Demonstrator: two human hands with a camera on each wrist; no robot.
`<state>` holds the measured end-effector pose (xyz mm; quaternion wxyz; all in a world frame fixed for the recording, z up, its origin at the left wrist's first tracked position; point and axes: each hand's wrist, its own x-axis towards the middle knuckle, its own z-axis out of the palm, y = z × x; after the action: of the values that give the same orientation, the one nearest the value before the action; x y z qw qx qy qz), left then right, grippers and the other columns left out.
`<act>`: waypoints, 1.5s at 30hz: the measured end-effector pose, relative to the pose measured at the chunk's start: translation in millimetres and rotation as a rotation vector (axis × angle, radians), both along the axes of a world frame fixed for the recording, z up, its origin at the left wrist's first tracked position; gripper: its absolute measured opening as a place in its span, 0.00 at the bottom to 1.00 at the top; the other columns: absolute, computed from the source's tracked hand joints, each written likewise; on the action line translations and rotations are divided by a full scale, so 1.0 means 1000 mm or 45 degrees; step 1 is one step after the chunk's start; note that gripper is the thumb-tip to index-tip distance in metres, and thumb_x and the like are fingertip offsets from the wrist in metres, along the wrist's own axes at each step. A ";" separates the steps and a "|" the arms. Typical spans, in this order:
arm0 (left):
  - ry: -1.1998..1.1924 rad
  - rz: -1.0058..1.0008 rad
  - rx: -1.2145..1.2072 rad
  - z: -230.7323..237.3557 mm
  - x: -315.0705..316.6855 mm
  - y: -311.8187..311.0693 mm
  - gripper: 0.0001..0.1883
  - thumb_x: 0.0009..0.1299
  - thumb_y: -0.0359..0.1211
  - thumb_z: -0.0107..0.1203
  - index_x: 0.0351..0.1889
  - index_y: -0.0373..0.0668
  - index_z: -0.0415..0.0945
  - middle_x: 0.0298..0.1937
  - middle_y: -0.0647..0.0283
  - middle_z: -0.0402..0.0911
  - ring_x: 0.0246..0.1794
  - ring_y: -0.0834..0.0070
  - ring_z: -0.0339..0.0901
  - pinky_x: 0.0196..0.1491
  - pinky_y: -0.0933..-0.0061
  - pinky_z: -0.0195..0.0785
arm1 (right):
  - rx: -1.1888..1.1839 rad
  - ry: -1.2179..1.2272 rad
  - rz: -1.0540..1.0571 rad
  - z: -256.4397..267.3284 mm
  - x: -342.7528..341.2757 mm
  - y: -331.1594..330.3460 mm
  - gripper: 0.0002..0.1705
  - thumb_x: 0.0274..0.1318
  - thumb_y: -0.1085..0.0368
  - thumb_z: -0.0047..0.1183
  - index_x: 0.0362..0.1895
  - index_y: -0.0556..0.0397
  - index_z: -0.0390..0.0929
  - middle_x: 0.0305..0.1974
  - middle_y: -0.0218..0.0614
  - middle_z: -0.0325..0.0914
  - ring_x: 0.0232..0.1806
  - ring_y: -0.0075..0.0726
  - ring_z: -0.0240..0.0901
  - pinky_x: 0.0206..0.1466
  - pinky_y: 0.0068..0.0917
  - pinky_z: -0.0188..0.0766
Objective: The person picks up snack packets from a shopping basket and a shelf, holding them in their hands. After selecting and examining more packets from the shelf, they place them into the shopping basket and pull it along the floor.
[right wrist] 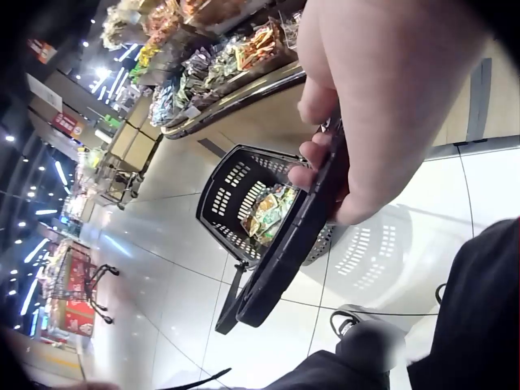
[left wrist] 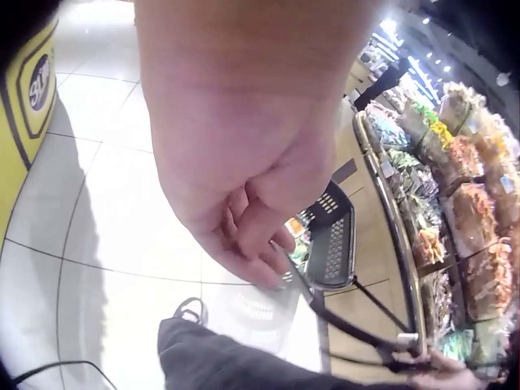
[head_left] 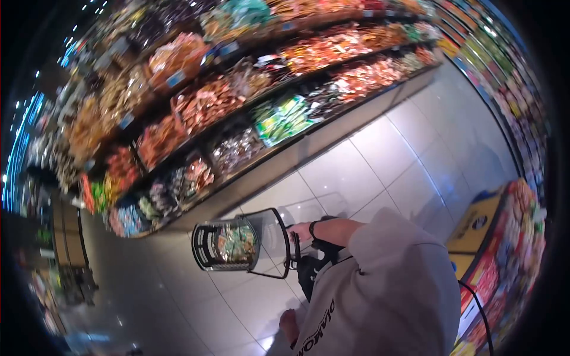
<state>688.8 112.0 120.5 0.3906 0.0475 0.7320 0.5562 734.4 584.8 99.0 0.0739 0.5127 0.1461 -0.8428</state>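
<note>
My right hand [head_left: 301,231] [right wrist: 378,114] grips the black handle [right wrist: 284,264] of a shopping basket [head_left: 203,249] [left wrist: 331,253] [right wrist: 218,199]. Fingers curl around the bar in the right wrist view. Green, white and orange packets [head_left: 236,242] [right wrist: 272,213] lie in the basket, which hangs tilted above the floor. My left hand [head_left: 289,327] [left wrist: 244,162] hangs by the body, its fingers loosely curled with nothing held. From the left wrist camera, the basket is seen beyond these fingers, and the right hand on the handle shows at the lower right.
Long tiered shelves [head_left: 285,157] with packaged snacks curve alongside the basket. A yellow display [head_left: 475,222] [left wrist: 18,97] stands on the other side. Pale floor tiles [head_left: 350,169] lie between them. A shopping cart [right wrist: 81,280] stands farther off in the right wrist view.
</note>
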 end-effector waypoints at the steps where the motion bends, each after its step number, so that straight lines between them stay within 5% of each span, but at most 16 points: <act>1: 0.076 -0.032 0.012 0.002 -0.026 -0.014 0.07 0.66 0.27 0.62 0.41 0.37 0.81 0.41 0.56 0.84 0.40 0.67 0.82 0.47 0.70 0.77 | 0.138 0.008 0.000 0.019 0.003 -0.007 0.12 0.69 0.57 0.51 0.37 0.51 0.72 0.29 0.34 0.72 0.34 0.39 0.75 0.43 0.42 0.79; 3: 0.157 -0.103 0.063 0.009 -0.065 0.018 0.07 0.66 0.28 0.63 0.40 0.37 0.81 0.41 0.56 0.84 0.40 0.67 0.82 0.46 0.70 0.77 | 0.160 0.140 -0.180 0.015 0.001 -0.015 0.10 0.70 0.56 0.50 0.38 0.48 0.72 0.28 0.32 0.71 0.30 0.36 0.73 0.39 0.38 0.78; 5: -0.389 0.185 -0.053 0.027 -0.086 0.056 0.07 0.66 0.20 0.56 0.40 0.29 0.79 0.40 0.53 0.83 0.43 0.64 0.81 0.48 0.68 0.80 | 0.206 0.135 -0.320 0.024 -0.004 -0.017 0.10 0.71 0.56 0.50 0.37 0.45 0.70 0.26 0.29 0.69 0.26 0.32 0.70 0.34 0.35 0.75; 14: -0.353 -0.269 -0.200 0.040 -0.053 0.162 0.05 0.65 0.23 0.59 0.37 0.31 0.80 0.32 0.59 0.82 0.32 0.72 0.80 0.36 0.76 0.74 | 0.636 0.018 -0.457 0.025 0.024 0.019 0.11 0.69 0.61 0.51 0.32 0.51 0.71 0.25 0.29 0.69 0.25 0.28 0.63 0.30 0.30 0.63; 18: -0.407 -0.508 -0.327 0.020 -0.036 0.168 0.04 0.63 0.24 0.62 0.34 0.32 0.82 0.30 0.61 0.83 0.30 0.74 0.79 0.37 0.73 0.74 | 0.664 -0.081 -0.384 0.042 0.056 0.049 0.11 0.68 0.62 0.52 0.32 0.52 0.73 0.25 0.30 0.70 0.25 0.27 0.64 0.31 0.30 0.64; 23: -0.251 -0.350 -0.181 -0.046 0.001 0.158 0.06 0.64 0.28 0.62 0.35 0.33 0.83 0.29 0.60 0.83 0.31 0.75 0.79 0.36 0.78 0.73 | 0.562 -0.068 -0.450 0.016 0.097 0.092 0.13 0.66 0.61 0.54 0.29 0.53 0.75 0.23 0.30 0.71 0.24 0.29 0.66 0.30 0.31 0.63; 26: 1.460 -1.299 -0.040 -0.049 0.034 0.163 0.09 0.60 0.28 0.64 0.39 0.42 0.84 0.35 0.58 0.85 0.39 0.60 0.84 0.40 0.65 0.76 | 0.649 -0.003 -0.264 0.017 0.137 0.131 0.13 0.66 0.63 0.54 0.28 0.55 0.76 0.23 0.31 0.73 0.25 0.30 0.67 0.29 0.31 0.64; 27: 1.314 -1.205 -0.033 -0.051 0.056 0.168 0.14 0.56 0.29 0.66 0.41 0.48 0.83 0.38 0.58 0.85 0.45 0.55 0.83 0.43 0.57 0.76 | 0.771 0.039 0.015 0.027 0.159 0.147 0.14 0.66 0.64 0.52 0.27 0.57 0.77 0.24 0.32 0.75 0.25 0.28 0.68 0.29 0.30 0.64; 28: 0.506 -0.607 -0.178 -0.068 0.086 0.176 0.14 0.59 0.28 0.64 0.44 0.42 0.82 0.35 0.58 0.84 0.37 0.62 0.84 0.37 0.64 0.75 | 0.675 0.118 -0.071 0.010 0.167 0.161 0.12 0.63 0.66 0.52 0.27 0.58 0.78 0.25 0.31 0.76 0.26 0.26 0.69 0.29 0.29 0.64; 29: 0.110 -0.164 0.157 -0.050 0.127 0.194 0.14 0.61 0.26 0.61 0.46 0.35 0.80 0.32 0.59 0.83 0.29 0.72 0.80 0.30 0.75 0.71 | 0.859 0.109 0.126 0.021 0.181 0.175 0.10 0.61 0.68 0.53 0.27 0.56 0.77 0.24 0.30 0.74 0.25 0.28 0.67 0.29 0.29 0.64; 30: 0.127 -0.083 0.085 -0.036 0.156 0.211 0.15 0.63 0.25 0.59 0.47 0.28 0.77 0.30 0.61 0.80 0.25 0.79 0.74 0.27 0.83 0.67 | 0.479 0.177 -0.220 -0.004 0.183 0.188 0.07 0.60 0.71 0.54 0.27 0.54 0.75 0.23 0.31 0.71 0.24 0.29 0.66 0.29 0.29 0.63; 31: -0.374 0.363 -0.090 0.018 0.181 0.249 0.15 0.63 0.25 0.61 0.47 0.29 0.78 0.27 0.63 0.79 0.23 0.79 0.73 0.25 0.81 0.65 | 0.452 0.074 -0.356 0.016 0.189 0.196 0.07 0.61 0.71 0.54 0.27 0.52 0.74 0.22 0.31 0.69 0.24 0.31 0.64 0.30 0.29 0.63; 36: -0.064 0.395 0.019 0.061 0.276 0.289 0.12 0.63 0.25 0.58 0.43 0.29 0.80 0.39 0.57 0.85 0.21 0.83 0.68 0.24 0.81 0.59 | 0.402 0.309 -0.266 -0.045 0.237 0.265 0.08 0.49 0.80 0.50 0.26 0.51 0.73 0.25 0.30 0.71 0.24 0.32 0.65 0.30 0.27 0.62; 40: -0.111 0.547 -0.046 0.043 0.350 0.286 0.14 0.57 0.20 0.55 0.41 0.34 0.82 0.46 0.57 0.86 0.26 0.79 0.74 0.24 0.79 0.64 | 0.425 0.222 -0.148 -0.031 0.286 0.314 0.02 0.54 0.73 0.53 0.30 0.53 0.74 0.26 0.32 0.71 0.28 0.33 0.68 0.33 0.29 0.65; 42: 1.084 -0.454 -0.513 0.003 0.396 0.266 0.18 0.51 0.16 0.54 0.40 0.38 0.84 0.52 0.59 0.84 0.36 0.73 0.80 0.30 0.76 0.73 | 0.356 0.163 -0.135 -0.054 0.316 0.335 0.07 0.62 0.64 0.56 0.34 0.52 0.74 0.29 0.35 0.73 0.30 0.35 0.71 0.38 0.32 0.71; 45: 0.661 -0.271 -0.642 0.023 0.474 0.297 0.23 0.46 0.13 0.54 0.41 0.40 0.85 0.57 0.58 0.82 0.45 0.67 0.82 0.40 0.74 0.78 | 0.134 -0.068 0.226 0.040 0.357 0.318 0.09 0.64 0.60 0.55 0.37 0.50 0.71 0.30 0.34 0.73 0.32 0.38 0.73 0.36 0.38 0.73</act>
<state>1162.7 408.7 143.7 0.2472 0.1650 0.9115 0.2843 1091.6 902.8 139.3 0.1251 0.5233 0.2327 -0.8101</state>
